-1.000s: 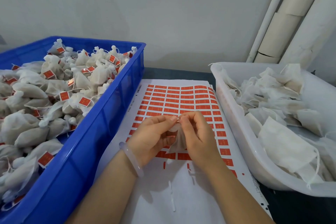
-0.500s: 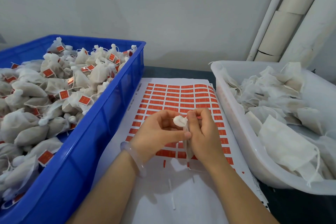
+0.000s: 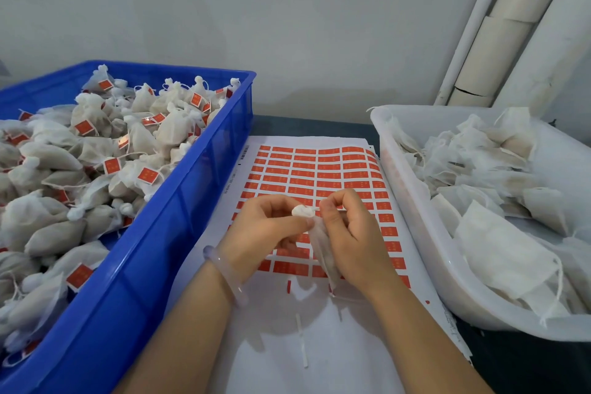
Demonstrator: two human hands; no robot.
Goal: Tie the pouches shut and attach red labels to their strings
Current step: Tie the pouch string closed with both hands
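Both hands meet over a white sheet of red labels (image 3: 319,169). My left hand (image 3: 265,230) pinches the gathered neck of a small white pouch (image 3: 323,249), whose bunched top (image 3: 302,211) sticks up between the thumbs. My right hand (image 3: 355,233) grips the pouch's body and holds its thin string near the top. The pouch hangs down between the palms, its lower end just above the sheet. Much of it is hidden by my fingers.
A blue crate (image 3: 153,265) on the left is piled with tied pouches bearing red labels. A white tub (image 3: 415,233) on the right holds flat, untied pouches. Peeled backing strips (image 3: 302,342) lie on the sheet near me. Pipes (image 3: 499,35) run up the wall at back right.
The pouch's top went from flat between my fingertips to a bunched knob sticking up. My hands have drawn a little closer together; the crates and sheet stayed put.
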